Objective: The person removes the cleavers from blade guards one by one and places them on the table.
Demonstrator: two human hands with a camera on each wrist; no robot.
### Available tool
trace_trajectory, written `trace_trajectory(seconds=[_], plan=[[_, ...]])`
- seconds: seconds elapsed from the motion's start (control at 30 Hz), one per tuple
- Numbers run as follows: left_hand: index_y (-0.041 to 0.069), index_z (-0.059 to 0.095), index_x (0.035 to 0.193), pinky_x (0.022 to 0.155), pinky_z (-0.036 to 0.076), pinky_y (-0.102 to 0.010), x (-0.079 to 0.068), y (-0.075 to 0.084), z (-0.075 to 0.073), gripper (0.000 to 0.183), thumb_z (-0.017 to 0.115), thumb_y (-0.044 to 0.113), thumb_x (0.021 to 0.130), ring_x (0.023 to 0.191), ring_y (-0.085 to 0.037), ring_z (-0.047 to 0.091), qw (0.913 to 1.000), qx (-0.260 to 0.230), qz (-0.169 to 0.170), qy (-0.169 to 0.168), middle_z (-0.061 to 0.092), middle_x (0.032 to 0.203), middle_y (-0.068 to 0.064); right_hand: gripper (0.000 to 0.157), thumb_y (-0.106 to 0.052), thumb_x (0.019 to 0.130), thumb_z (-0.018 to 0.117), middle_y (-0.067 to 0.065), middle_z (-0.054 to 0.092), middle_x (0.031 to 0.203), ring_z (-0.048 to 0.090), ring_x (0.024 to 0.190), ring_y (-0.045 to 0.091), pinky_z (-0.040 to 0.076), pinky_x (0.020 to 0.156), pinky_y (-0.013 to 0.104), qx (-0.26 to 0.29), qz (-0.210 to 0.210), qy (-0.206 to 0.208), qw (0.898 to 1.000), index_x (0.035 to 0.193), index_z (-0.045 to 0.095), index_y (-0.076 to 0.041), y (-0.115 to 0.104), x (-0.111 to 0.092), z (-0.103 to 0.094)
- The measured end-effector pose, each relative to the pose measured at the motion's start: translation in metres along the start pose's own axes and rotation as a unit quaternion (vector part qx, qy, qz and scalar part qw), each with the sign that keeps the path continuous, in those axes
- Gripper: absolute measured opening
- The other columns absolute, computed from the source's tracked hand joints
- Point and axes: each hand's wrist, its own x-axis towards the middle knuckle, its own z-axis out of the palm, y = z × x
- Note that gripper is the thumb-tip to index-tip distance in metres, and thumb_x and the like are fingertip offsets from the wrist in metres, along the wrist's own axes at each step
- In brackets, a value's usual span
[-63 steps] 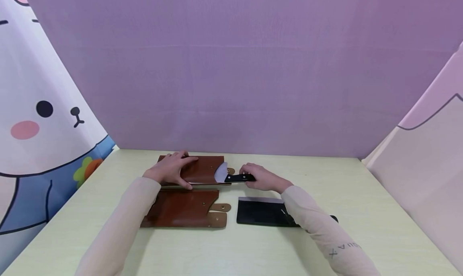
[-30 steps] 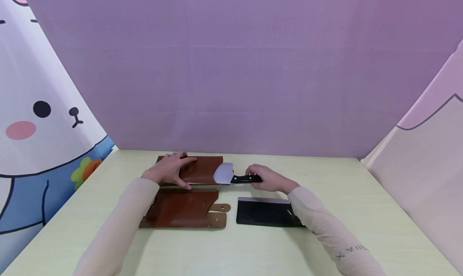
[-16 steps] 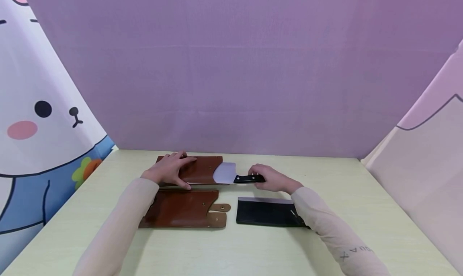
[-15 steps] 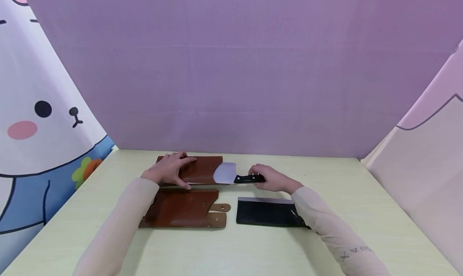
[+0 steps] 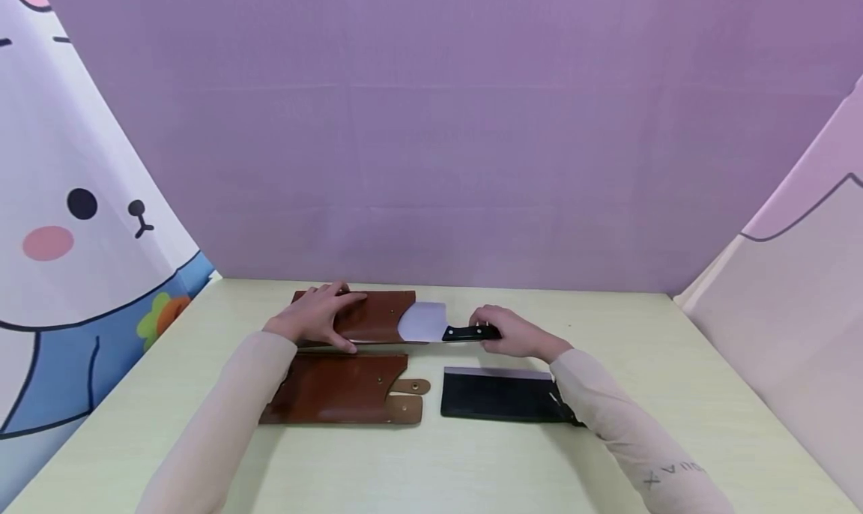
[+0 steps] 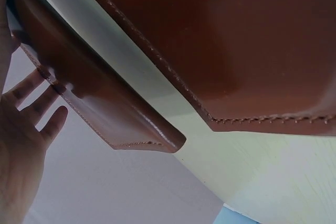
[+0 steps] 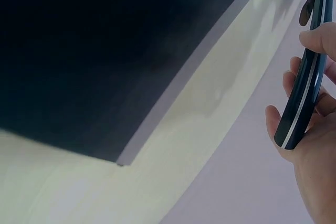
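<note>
In the head view, my left hand (image 5: 320, 313) lies across a brown leather knife sheath (image 5: 377, 315) at the back of the table, thumb at its near edge and fingers at its far edge. The left wrist view shows those fingers at the stitched side of the sheath (image 6: 105, 87). My right hand (image 5: 512, 330) grips the black riveted handle (image 5: 464, 333) of a cleaver. Its pale broad blade (image 5: 425, 322) sticks partly out of the sheath's mouth; the rest is hidden inside. The right wrist view shows thumb and fingers wrapped round the handle (image 7: 302, 98).
A second brown sheath (image 5: 337, 390) with two snap straps lies nearer on the table (image 5: 377, 469). To its right lies a black-bladed cleaver (image 5: 499, 398) with a silver edge, its handle end partly under my right sleeve (image 5: 607, 409). A purple cloth (image 5: 431, 124) hangs behind.
My right hand has moved to the right with the cleaver handle, and more of the blade shows outside the sheath. My left hand has stayed on the sheath.
</note>
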Motion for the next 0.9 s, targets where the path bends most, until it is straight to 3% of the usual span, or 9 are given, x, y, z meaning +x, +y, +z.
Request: trace_trajectory(seconds=[0.63,0.9], plan=[[0.018,0.044,0.136,0.093,0.033,-0.056,0.001,0.002,0.001,0.097,0.075,0.062,0.056,0.110,-0.032,0.046,0.9999,0.000,0.009,0.011,0.044,0.123,-0.012,0.028,-0.007,0.077,0.064,0.001,0.056,0.091,0.048,0.086,0.016,0.040,0.078,0.035,-0.021,0.024,0.005,0.999,0.104,0.059,-0.008,0.003,-0.012,-0.004],[0.021,0.043,0.137,0.096,0.031,-0.055,0.002,0.002,0.001,0.096,0.075,0.063,0.057,0.113,-0.030,0.045,1.0000,-0.003,0.001,0.000,0.043,0.124,-0.011,0.027,-0.008,0.078,0.063,0.000,0.056,0.092,0.049,0.089,0.017,0.038,0.080,0.039,-0.027,0.033,0.007,0.999,0.104,0.058,-0.009,0.006,-0.015,-0.005]])
